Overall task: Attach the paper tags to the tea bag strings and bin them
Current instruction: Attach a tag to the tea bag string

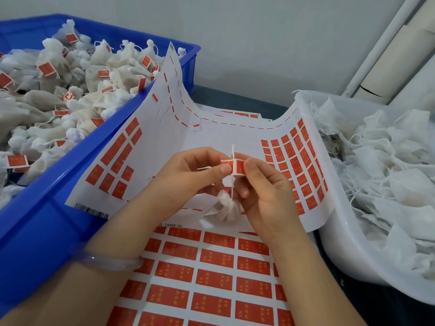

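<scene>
red tag point(233, 166) on string point(232, 184) — white tea bag point(227, 209) dangling below

Lower label sheet point(207, 274) top margin: "14458-56". Upper sheet point(211, 135) corner: barcode, unreadable.

Both hands raised together, left hand point(188, 175) and right hand point(263, 187) fingertips pinching

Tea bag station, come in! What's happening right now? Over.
Left grip and right grip pinching red tag on string. Tea bag below hands, not yet binned. Nothing in the way.
</scene>
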The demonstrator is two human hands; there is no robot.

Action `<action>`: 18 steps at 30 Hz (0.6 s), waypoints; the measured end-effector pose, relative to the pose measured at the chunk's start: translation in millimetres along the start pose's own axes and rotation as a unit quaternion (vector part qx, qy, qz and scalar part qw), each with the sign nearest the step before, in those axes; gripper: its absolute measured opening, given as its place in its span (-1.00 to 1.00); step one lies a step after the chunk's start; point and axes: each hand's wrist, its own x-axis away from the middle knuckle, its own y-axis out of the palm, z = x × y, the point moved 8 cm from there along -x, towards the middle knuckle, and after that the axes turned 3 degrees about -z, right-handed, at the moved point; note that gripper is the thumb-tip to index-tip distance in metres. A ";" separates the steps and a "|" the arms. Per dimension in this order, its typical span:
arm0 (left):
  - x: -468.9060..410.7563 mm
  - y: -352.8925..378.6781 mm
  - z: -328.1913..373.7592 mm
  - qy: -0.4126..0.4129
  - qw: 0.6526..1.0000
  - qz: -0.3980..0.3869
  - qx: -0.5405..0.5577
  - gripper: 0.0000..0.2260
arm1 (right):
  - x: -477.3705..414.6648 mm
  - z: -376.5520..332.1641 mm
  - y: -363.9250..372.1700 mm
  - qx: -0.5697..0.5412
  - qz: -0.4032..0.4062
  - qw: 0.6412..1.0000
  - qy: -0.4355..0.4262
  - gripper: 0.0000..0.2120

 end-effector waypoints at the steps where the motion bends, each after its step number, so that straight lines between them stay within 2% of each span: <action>1: 0.5 -0.5 0.1 -0.001 1.000 0.005 -0.006 -0.87 | 0.0 0.6 -0.7 0.007 0.001 1.000 0.002 -0.71; 5: 1.8 2.6 1.6 0.002 1.000 -0.006 -0.015 -0.88 | 0.3 0.6 -5.0 0.055 0.031 0.998 -0.002 -0.72; 11: 0.7 3.0 1.8 0.003 1.000 -0.011 -0.019 -0.89 | 2.5 -10.4 -15.1 0.102 0.113 0.987 -0.056 -0.80; 18: 0.1 1.9 0.4 0.002 1.000 0.003 -0.031 -0.91 | 5.0 -18.6 -11.0 0.163 0.123 0.974 -0.102 -0.83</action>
